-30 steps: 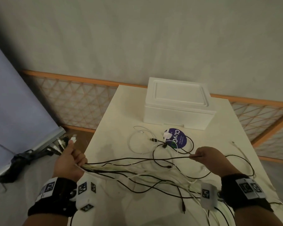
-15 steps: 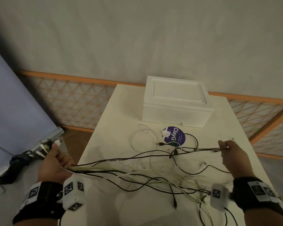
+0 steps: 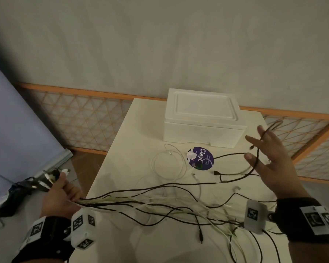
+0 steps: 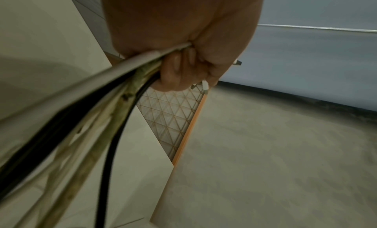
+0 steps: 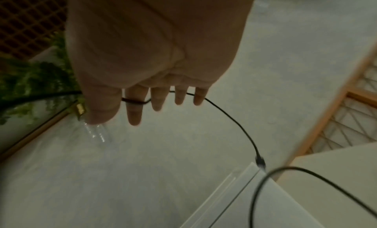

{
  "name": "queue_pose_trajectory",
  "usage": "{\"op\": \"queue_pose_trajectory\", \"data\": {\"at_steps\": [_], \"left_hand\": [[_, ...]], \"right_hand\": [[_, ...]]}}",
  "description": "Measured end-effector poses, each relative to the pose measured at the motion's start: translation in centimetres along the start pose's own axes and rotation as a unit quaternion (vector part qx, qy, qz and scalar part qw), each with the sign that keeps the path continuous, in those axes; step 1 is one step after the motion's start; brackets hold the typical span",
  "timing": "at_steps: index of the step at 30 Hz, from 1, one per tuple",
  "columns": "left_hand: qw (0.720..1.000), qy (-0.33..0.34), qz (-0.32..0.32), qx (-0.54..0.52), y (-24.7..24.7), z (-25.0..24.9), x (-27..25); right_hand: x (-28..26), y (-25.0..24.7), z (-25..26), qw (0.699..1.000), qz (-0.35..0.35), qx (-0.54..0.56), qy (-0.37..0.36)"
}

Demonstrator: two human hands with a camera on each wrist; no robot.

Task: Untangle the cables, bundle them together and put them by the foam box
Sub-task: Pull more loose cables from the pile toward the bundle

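A white foam box (image 3: pixel 203 118) stands at the back of the cream table (image 3: pixel 133 133). Off the table's left edge my left hand (image 3: pixel 63 188) grips the gathered plug ends of several black and white cables (image 3: pixel 141 202), which fan out rightwards across the table. The left wrist view shows the left hand (image 4: pixel 183 54) curled tightly round that cable bundle (image 4: pixel 114 89). My right hand (image 3: pixel 262 154) is raised to the right of the box, fingers spread straight. A thin black cable (image 3: pixel 257 149) hangs looped across them. In the right wrist view the black cable (image 5: pixel 230 117) crosses the straight fingers (image 5: pixel 157 101).
A round purple sticker (image 3: pixel 200 158) and a loose white cable loop (image 3: pixel 167 164) lie in front of the box. An orange-railed lattice fence (image 3: pixel 80 118) runs behind the table. A blue-grey board (image 3: pixel 17 130) leans at the left, with dark cloth (image 3: pixel 13 194) on the floor.
My right hand has swung right and upward, dragging a black cable out of the tangle, and its pinch has opened into spread fingers. The left hand has drawn its bundle slightly leftwards.
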State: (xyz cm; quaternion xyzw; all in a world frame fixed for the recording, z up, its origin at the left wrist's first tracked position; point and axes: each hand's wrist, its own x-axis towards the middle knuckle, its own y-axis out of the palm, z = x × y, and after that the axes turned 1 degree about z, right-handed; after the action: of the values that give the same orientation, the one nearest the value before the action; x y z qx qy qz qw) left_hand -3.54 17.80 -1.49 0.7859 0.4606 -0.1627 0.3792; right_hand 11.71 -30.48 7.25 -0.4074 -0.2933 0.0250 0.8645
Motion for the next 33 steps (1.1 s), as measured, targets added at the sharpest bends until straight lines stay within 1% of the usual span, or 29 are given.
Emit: {"op": "queue_pose_trajectory", "data": {"at_steps": [2,3,5,6,7,8,9,10,11,12,13,14,16,17,18,19,21,23,24,25,27,28,29,30,32,33], "left_hand": [[1.000,-0.006,0.005,0.002,-0.1,-0.1,0.1],[1.000,-0.010,0.004,0.006,0.0,-0.1,0.1],[1.000,-0.014,0.010,0.009,0.2,-0.1,-0.1],[1.000,-0.013,0.017,0.010,0.3,-0.2,-0.3],[0.999,-0.016,0.029,0.013,0.6,-0.3,-0.5],[0.999,-0.023,0.046,0.014,1.0,-0.4,-1.0],[0.997,-0.031,0.070,0.011,1.4,-0.4,-1.5],[0.995,-0.038,0.095,0.005,2.0,-0.4,-2.2],[0.992,-0.043,0.116,-0.002,2.7,-0.4,-3.0],[0.989,-0.046,0.138,-0.003,3.5,-0.4,-3.9],[0.985,-0.046,0.164,0.000,4.3,-0.2,-4.7],[0.980,-0.045,0.192,0.007,5.2,0.1,-5.7],[0.966,-0.042,0.253,0.022,7.2,1.1,-8.0],[0.958,-0.038,0.283,0.031,8.1,1.6,-9.1],[0.950,-0.035,0.309,0.042,9.1,2.1,-10.3],[0.941,-0.035,0.333,0.050,9.9,2.6,-11.4],[0.922,-0.034,0.378,0.069,11.1,3.1,-13.0],[0.907,-0.020,0.412,0.081,11.3,2.5,-13.2],[0.904,-0.019,0.422,0.063,10.9,1.8,-12.7],[0.891,-0.039,0.451,0.029,10.3,1.0,-11.6],[0.836,-0.118,0.534,-0.045,8.7,-0.4,-9.6],[0.829,-0.126,0.540,-0.069,7.7,-1.0,-8.6],[0.846,-0.117,0.517,-0.060,6.4,-1.6,-7.9],[0.844,-0.119,0.520,-0.062,5.3,-2.0,-6.8],[0.819,-0.154,0.548,-0.074,3.6,-2.8,-4.7],[0.822,-0.152,0.543,-0.074,2.6,-2.6,-3.5]], "right_hand": [[0.3,0.1,-0.3,0.997,0.012,-0.077,-0.008],[0.2,0.3,-0.4,0.995,0.005,-0.100,-0.016],[-0.1,0.9,-0.9,0.994,-0.024,-0.109,-0.015],[-0.4,1.1,-1.0,0.990,-0.038,-0.137,0.011],[-0.6,1.4,-1.5,0.980,-0.030,-0.185,0.071],[-0.8,1.5,-1.9,0.958,0.017,-0.240,0.157],[-1.0,1.6,-2.0,0.921,0.101,-0.281,0.252],[-1.0,1.6,-1.6,0.870,0.212,-0.312,0.318],[-1.1,1.8,-0.8,0.831,0.322,-0.314,0.329],[-1.0,1.9,0.3,0.804,0.411,-0.297,0.310],[-1.0,2.3,1.6,0.803,0.459,-0.271,0.268],[-0.9,2.9,3.4,0.825,0.469,-0.230,0.214],[-0.9,4.3,9.2,0.900,0.413,-0.093,0.103],[-0.8,5.2,12.3,0.918,0.393,-0.011,0.056],[-0.8,6.5,15.0,0.917,0.395,0.055,0.013],[-1.0,8.1,16.9,0.907,0.412,0.085,-0.023],[-1.5,10.7,19.0,0.887,0.451,0.066,-0.076],[-2.0,11.6,18.5,0.890,0.446,0.028,-0.087],[-2.3,11.5,17.6,0.893,0.441,0.006,-0.085],[-2.6,11.0,16.4,0.896,0.435,-0.015,-0.081],[-3.2,10.1,13.4,0.906,0.415,-0.045,-0.072],[-3.7,9.5,11.7,0.909,0.407,-0.072,-0.061],[-4.0,8.8,9.9,0.909,0.401,-0.107,-0.043],[-4.5,7.9,8.0,0.905,0.401,-0.144,-0.014],[-5.9,5.9,3.9,0.897,0.398,-0.182,0.066],[-6.6,4.8,2.0,0.896,0.392,-0.177,0.107]]}}
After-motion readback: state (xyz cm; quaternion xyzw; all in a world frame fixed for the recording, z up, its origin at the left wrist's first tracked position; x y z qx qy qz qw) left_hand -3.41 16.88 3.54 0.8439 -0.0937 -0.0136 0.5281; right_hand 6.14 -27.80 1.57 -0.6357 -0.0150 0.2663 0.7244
